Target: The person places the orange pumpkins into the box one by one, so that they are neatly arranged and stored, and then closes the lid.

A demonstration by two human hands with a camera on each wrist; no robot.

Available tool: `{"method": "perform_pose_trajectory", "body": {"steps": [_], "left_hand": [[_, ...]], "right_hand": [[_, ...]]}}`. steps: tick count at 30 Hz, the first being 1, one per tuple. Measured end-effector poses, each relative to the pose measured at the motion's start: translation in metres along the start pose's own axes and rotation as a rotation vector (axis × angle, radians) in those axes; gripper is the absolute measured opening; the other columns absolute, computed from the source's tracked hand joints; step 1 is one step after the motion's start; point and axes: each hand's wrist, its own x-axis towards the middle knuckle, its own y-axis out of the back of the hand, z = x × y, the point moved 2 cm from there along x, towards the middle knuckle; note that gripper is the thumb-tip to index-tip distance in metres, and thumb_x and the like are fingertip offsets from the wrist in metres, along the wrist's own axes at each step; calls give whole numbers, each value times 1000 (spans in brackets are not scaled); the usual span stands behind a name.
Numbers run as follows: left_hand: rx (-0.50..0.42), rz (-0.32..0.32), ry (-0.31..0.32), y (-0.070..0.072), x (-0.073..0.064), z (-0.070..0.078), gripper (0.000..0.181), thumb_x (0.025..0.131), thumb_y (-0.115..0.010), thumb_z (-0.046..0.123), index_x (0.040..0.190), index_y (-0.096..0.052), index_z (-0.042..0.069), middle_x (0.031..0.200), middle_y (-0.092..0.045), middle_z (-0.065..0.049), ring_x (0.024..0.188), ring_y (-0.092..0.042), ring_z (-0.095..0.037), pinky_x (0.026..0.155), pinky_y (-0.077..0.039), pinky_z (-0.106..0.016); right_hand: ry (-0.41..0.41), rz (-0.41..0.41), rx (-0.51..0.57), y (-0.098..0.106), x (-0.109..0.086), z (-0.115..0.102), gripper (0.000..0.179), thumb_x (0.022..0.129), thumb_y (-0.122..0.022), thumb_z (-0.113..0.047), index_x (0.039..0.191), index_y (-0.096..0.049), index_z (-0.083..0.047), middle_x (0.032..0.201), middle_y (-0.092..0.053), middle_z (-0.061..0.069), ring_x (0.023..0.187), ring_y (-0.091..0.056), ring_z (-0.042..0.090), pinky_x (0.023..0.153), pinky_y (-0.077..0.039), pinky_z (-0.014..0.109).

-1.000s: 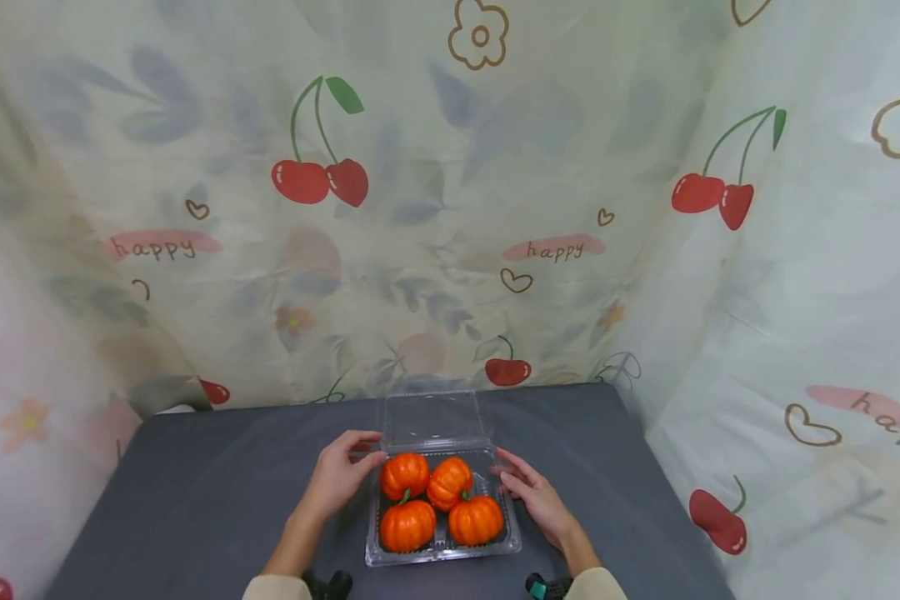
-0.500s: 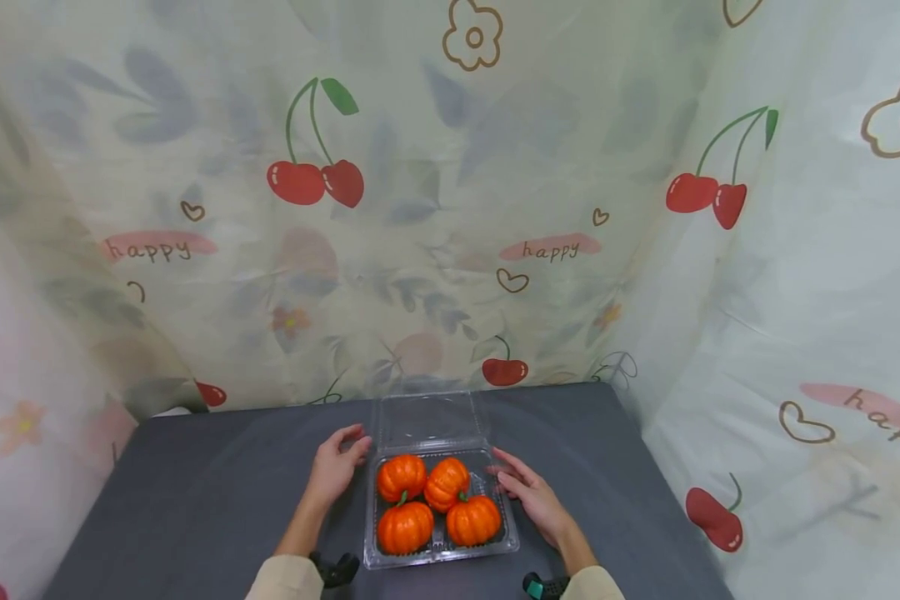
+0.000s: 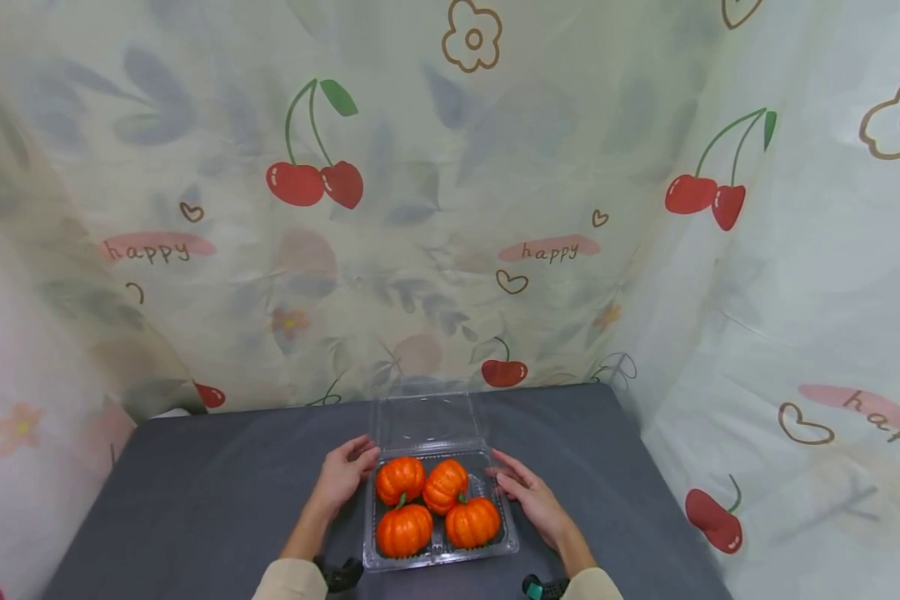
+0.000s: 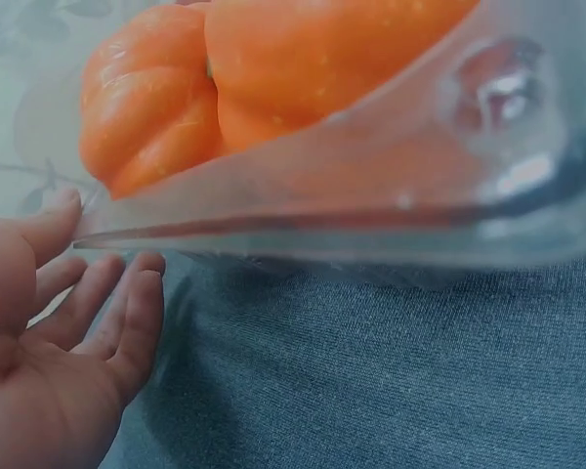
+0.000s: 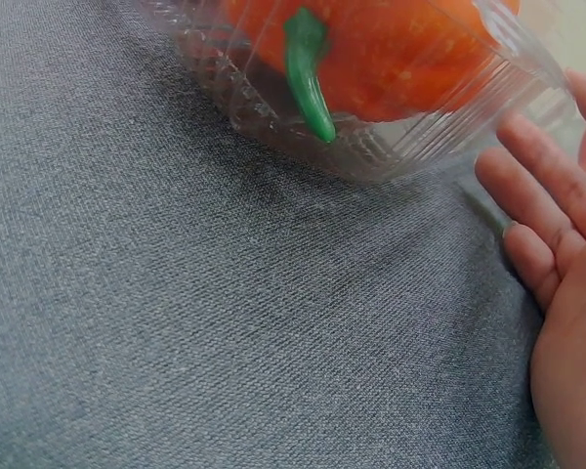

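A clear plastic clamshell box (image 3: 441, 564) holds several small orange pumpkins (image 3: 404, 531), with its see-through lid (image 3: 427, 423) swung back behind it. Beside the box's far left corner is my left hand (image 3: 340, 475); in the left wrist view its thumb lies just above the rim and the relaxed fingers (image 4: 132, 322) below. My right hand (image 3: 536, 502) rests at the right side, fingers extended. The right wrist view has the thumb right at the rim and straight fingers (image 5: 513, 181) along the outer wall. One pumpkin's green stem (image 5: 309, 78) shows through the plastic there.
The box stands on a dark grey cloth-covered table (image 3: 217, 500). Behind and at the sides hangs a pale curtain (image 3: 420, 292) printed with cherries and flowers. Black straps (image 3: 341, 575) sit at both wrists below light sleeves (image 3: 291, 580).
My left hand drew back leftward from the box's far left corner, then came in against it again. The right hand stays at the right side; the pumpkins and raised lid hold their places.
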Motion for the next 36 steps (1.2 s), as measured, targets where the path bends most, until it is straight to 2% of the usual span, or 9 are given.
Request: {"method": "perform_pose_trajectory", "body": {"steps": [10,18,26,36], "left_hand": [[-28,34,7,-3,-2,-9,55,101,-65,18,149,-48,-2,143,-58,-27,113,-69,-26,87,-61,-34],[-58,64,9,-5,-3,-13,55,99,-67,19,149,-50,3,143,-59,-24,112,-69,-23,85,-61,-31],[-62,97,-8,-6,-3,-18,55,98,-69,17,148,-51,5,141,-61,-23,110,-71,-24,85,-62,-33],[-92,114,-40,-7,-5,-18,57,95,-73,17,147,-53,7,142,-60,-23,104,-73,-21,79,-61,-27]], "right_hand": [[12,1,1,-1,0,1,54,103,-58,-38,154,-46,-23,145,-61,15,104,-66,18,93,-46,30],[-11,5,1,-1,-1,0,54,104,-56,-41,154,-46,-24,145,-61,13,104,-67,17,92,-47,27],[-6,-9,-20,0,0,1,56,103,-56,-44,154,-45,-24,145,-61,13,104,-67,17,92,-47,28],[-9,-8,-23,1,1,0,53,104,-55,-41,154,-45,-25,145,-61,13,105,-66,18,93,-46,30]]}}
